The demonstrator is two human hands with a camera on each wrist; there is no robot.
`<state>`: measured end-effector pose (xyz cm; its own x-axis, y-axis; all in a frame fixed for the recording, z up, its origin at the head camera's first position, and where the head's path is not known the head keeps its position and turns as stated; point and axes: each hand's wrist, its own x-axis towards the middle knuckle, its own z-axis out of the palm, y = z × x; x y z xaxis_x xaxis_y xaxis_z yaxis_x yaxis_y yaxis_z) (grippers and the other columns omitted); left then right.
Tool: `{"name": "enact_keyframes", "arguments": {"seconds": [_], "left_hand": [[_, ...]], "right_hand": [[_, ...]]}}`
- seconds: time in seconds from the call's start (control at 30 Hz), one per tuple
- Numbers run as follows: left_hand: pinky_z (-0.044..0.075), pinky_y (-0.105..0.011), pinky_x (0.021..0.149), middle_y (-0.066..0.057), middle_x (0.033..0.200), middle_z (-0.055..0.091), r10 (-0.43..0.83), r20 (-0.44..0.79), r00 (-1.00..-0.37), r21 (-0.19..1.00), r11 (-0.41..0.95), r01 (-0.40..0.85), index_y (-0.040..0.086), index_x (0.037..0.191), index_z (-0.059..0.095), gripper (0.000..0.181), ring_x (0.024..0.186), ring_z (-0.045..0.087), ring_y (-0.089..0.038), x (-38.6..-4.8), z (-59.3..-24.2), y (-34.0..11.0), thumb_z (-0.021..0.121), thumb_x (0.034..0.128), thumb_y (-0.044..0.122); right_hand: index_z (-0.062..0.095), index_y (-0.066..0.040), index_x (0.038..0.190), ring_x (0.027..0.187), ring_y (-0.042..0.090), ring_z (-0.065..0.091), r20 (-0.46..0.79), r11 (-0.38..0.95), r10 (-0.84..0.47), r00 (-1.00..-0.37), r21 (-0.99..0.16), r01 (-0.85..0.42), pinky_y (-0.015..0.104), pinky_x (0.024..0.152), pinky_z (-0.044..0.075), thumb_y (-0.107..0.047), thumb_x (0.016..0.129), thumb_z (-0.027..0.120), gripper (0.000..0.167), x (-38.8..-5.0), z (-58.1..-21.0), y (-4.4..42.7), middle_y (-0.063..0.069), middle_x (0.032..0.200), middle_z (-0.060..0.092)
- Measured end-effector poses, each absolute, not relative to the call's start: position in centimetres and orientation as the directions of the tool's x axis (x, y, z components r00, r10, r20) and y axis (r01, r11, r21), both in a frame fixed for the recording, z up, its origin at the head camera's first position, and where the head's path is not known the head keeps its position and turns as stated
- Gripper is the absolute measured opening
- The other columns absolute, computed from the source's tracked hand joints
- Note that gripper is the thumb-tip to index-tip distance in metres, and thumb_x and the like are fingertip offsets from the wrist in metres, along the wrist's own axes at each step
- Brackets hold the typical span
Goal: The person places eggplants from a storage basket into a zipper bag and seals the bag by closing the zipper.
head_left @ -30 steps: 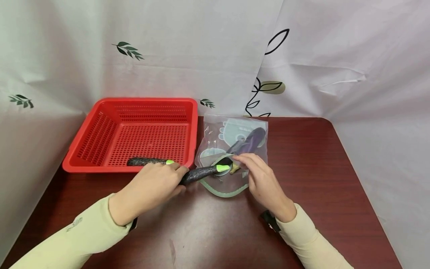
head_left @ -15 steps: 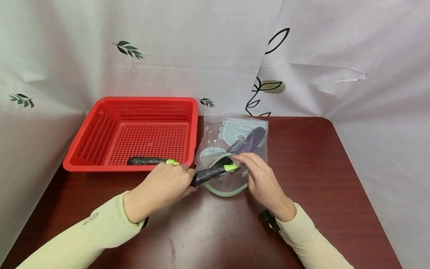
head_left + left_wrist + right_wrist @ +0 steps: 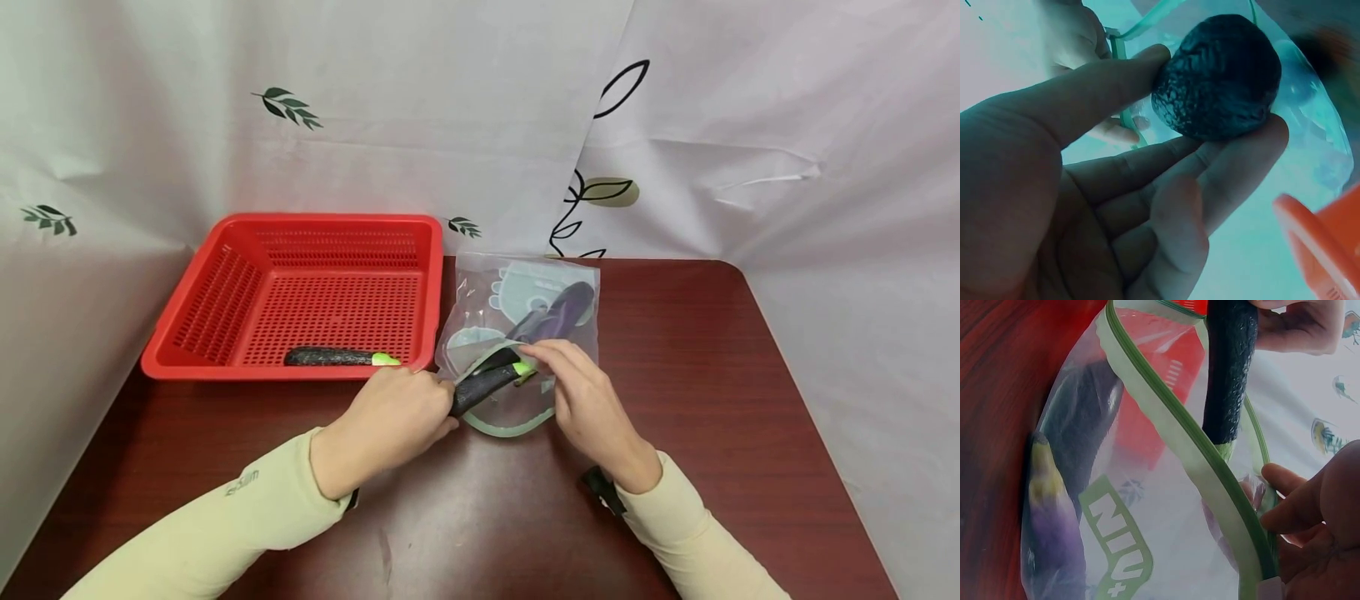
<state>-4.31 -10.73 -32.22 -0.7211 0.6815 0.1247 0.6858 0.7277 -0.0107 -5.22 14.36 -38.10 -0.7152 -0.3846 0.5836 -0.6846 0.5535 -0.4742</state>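
Held cucumber: (image 3: pixel 483 389) lies between the two hands, out of the basket, its long axis running from near left to far right on a shallow slant; the pale green tip leads, already between the lips of the bag mouth.
Left hand: (image 3: pixel 390 421) has hold of the dark near-left end; thumb on one side, fingertips on the other, the grip closed down to the cucumber's width. One finger stands curled free of it.
Right hand: (image 3: pixel 592 404) pinches the raised lip of the bag, finger and thumb nearly together; no vegetable in this grip. The green tip sits just beside its fingers.
Nearer hand: left to the dark end, right to the tip.
Zip bag: (image 3: pixel 502 430) clear limp film, green closure strips, pale printed figures; flat on the counter (image 3: pixel 675 358) at the far end, mouth gaping toward the near side.
Eggplant: (image 3: pixel 1054 519) inside the bag, smooth, purple, yellowish at one end; a second dark long shape (image 3: pixel 1085 419) beside it, kind unclear.
Basket: (image 3: pixel 330 220) left of the bag, rigid red plastic, perforated, flared walls; one more cucumber (image 3: pixel 330 357) along its near side.
Skin of held cucumber: near-black, wrinkled, glossy; blunt round end.
Counter: reddish-brown wood grain, light sheen.
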Motion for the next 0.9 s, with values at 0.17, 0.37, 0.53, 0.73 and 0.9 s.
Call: {"name": "enact_keyframes", "arguments": {"seconds": [0.17, 0.37, 0.53, 0.73, 0.9], "left_hand": [[0.039, -0.037, 0.040, -0.002, 0.056, 0.058, 0.676, 0.198, -0.710, -0.035, 0.729, 0.684, 0.010, 0.063, 0.059, 0.033, 0.050, 0.057, -0.022, -4.2, -32.7, -10.0, 0.087, 0.0727, 0.026], [0.036, -0.036, 0.039, -0.002, 0.054, 0.056, 0.653, 0.228, -0.722, -0.041, 0.747, 0.663, 0.012, 0.060, 0.058, 0.033, 0.045, 0.051, -0.023, -4.1, -33.0, -9.2, 0.086, 0.0728, 0.023], [0.036, -0.036, 0.038, -0.003, 0.055, 0.056, 0.622, 0.238, -0.746, -0.003, 0.768, 0.640, 0.011, 0.063, 0.060, 0.031, 0.044, 0.051, -0.024, -3.8, -33.1, -8.6, 0.086, 0.0715, 0.024], [0.040, -0.037, 0.038, -0.006, 0.055, 0.057, 0.606, 0.245, -0.757, 0.022, 0.777, 0.629, 0.008, 0.065, 0.062, 0.028, 0.043, 0.053, -0.025, -3.5, -33.4, -7.8, 0.085, 0.0728, 0.021], [0.043, -0.038, 0.038, -0.005, 0.055, 0.057, 0.603, 0.270, -0.751, 0.010, 0.778, 0.628, 0.008, 0.065, 0.062, 0.027, 0.045, 0.056, -0.025, -3.5, -34.1, -7.2, 0.085, 0.0735, 0.018]], "right_hand": [[0.065, -0.004, 0.126, 0.107, 0.019, 0.059, 0.585, 0.553, -0.381, -0.716, -0.476, -0.684, 0.031, 0.087, 0.051, 0.026, 0.084, 0.049, 0.054, -5.2, -38.0, 14.4, 0.007, 0.121, 0.064], [0.065, -0.004, 0.127, 0.104, 0.017, 0.060, 0.583, 0.549, -0.379, -0.718, -0.483, -0.682, 0.033, 0.084, 0.053, 0.026, 0.084, 0.048, 0.055, -5.2, -38.0, 14.4, 0.007, 0.121, 0.063], [0.065, -0.004, 0.127, 0.101, 0.017, 0.060, 0.587, 0.546, -0.377, -0.716, -0.484, -0.684, 0.034, 0.083, 0.053, 0.025, 0.084, 0.047, 0.056, -5.3, -38.0, 14.4, 0.007, 0.121, 0.064], [0.065, -0.005, 0.128, 0.101, 0.017, 0.060, 0.586, 0.554, -0.379, -0.717, -0.477, -0.682, 0.031, 0.084, 0.052, 0.026, 0.083, 0.047, 0.057, -5.3, -38.0, 14.4, 0.006, 0.121, 0.064], [0.065, -0.005, 0.127, 0.102, 0.017, 0.060, 0.589, 0.552, -0.381, -0.713, -0.474, -0.686, 0.031, 0.084, 0.052, 0.026, 0.083, 0.047, 0.057, -5.3, -38.1, 14.4, 0.006, 0.121, 0.063]]}}
